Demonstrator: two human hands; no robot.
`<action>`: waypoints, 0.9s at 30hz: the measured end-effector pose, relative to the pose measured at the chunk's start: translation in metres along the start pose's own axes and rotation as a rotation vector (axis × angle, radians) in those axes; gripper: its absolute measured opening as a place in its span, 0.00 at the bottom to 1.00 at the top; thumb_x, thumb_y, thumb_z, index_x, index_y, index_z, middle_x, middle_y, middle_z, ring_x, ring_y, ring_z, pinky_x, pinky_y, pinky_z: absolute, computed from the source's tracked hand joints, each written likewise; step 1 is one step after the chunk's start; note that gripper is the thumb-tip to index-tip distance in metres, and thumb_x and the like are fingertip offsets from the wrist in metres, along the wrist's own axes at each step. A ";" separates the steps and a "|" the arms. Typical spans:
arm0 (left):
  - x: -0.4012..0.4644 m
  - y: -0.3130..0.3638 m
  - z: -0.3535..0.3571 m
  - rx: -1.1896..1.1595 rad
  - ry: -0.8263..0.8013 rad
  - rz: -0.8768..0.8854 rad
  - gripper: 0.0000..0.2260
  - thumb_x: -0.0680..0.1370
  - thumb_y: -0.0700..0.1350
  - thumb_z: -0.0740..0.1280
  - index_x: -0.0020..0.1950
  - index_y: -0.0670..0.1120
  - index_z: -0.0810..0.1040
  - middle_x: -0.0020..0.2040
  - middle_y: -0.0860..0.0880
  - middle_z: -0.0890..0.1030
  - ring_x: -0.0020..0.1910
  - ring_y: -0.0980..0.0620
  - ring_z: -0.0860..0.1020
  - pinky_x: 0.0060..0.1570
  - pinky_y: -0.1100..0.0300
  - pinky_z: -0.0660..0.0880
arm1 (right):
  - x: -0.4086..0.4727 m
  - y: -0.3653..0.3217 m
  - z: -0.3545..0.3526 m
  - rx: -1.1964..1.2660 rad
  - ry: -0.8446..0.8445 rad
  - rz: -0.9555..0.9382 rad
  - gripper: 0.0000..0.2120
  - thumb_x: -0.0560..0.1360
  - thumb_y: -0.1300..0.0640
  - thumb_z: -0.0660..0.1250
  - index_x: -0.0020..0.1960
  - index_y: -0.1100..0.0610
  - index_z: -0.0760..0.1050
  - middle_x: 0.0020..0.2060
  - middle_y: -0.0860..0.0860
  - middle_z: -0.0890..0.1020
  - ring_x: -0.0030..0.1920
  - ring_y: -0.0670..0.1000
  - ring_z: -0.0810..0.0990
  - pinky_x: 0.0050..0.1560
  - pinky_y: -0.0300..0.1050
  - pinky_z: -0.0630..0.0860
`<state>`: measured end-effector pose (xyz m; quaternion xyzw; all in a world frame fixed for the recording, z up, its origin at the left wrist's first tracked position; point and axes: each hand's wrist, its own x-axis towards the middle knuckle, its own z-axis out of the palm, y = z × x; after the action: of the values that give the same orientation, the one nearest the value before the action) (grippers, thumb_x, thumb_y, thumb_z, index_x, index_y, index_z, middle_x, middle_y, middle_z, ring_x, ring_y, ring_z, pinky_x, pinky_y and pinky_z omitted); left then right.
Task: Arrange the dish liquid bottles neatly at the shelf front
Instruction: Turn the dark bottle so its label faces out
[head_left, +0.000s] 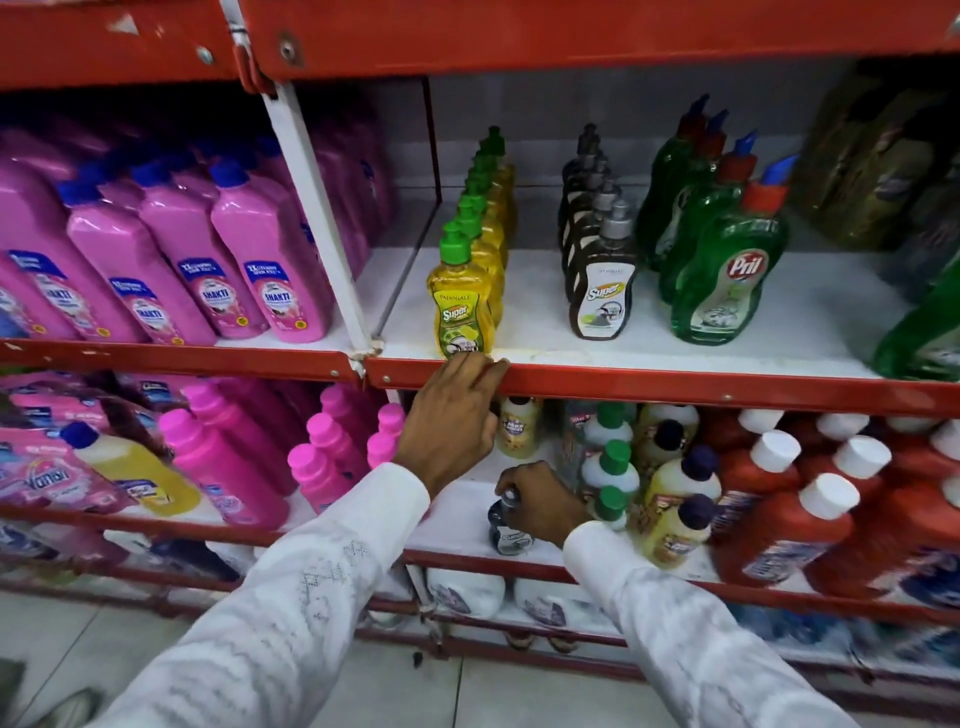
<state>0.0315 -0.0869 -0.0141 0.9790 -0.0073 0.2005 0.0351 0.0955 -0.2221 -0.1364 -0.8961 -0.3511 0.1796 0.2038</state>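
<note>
On the upper shelf (675, 358), open white lanes run back between the yellow bottle row (470, 270), the dark bottle row (597, 249) and the green Pril bottles (722, 244) — wide enough for a hand. Below, crowded bottles (670, 478) block the right side — bare board (457, 509) lies left.

Red-painted metal shelf edge (675, 382), glossy, chipped in spots, screw heads showing. White shelf board (545, 317), matt and scuffed. Glossy translucent plastic on yellow bottles (460, 306), with matt green caps. Dark brown bottles (602, 296), shiny plastic, silvery caps, paper-like labels. Clear green plastic on Pril bottles (727, 280), very glossy. Pink bottles (270, 270), opaque plastic with sheen. White sleeves (291, 613), woven cloth, lightly textured. Pale floor tiles (78, 639), smooth.
</note>
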 end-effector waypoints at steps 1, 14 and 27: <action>0.001 0.001 -0.002 -0.013 -0.009 -0.012 0.27 0.69 0.40 0.65 0.69 0.44 0.69 0.59 0.44 0.75 0.59 0.44 0.73 0.63 0.50 0.73 | 0.001 0.001 0.001 0.005 0.015 -0.003 0.16 0.65 0.54 0.72 0.53 0.56 0.82 0.49 0.57 0.86 0.50 0.59 0.84 0.52 0.48 0.81; 0.013 0.006 -0.005 0.020 -0.014 -0.009 0.22 0.67 0.40 0.66 0.61 0.44 0.72 0.58 0.44 0.77 0.56 0.43 0.73 0.55 0.50 0.74 | -0.102 -0.065 -0.187 0.318 0.506 -0.012 0.24 0.58 0.58 0.82 0.52 0.47 0.81 0.41 0.43 0.86 0.38 0.40 0.85 0.43 0.33 0.81; 0.007 0.012 0.000 0.024 0.001 -0.052 0.26 0.67 0.42 0.67 0.64 0.45 0.69 0.60 0.44 0.76 0.58 0.44 0.74 0.62 0.51 0.73 | -0.060 -0.064 -0.282 0.186 0.709 -0.049 0.22 0.59 0.59 0.82 0.53 0.56 0.84 0.46 0.52 0.88 0.41 0.46 0.85 0.46 0.40 0.83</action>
<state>0.0378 -0.0991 -0.0109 0.9791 0.0207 0.2003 0.0284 0.1500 -0.2888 0.1458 -0.8717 -0.2619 -0.1159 0.3976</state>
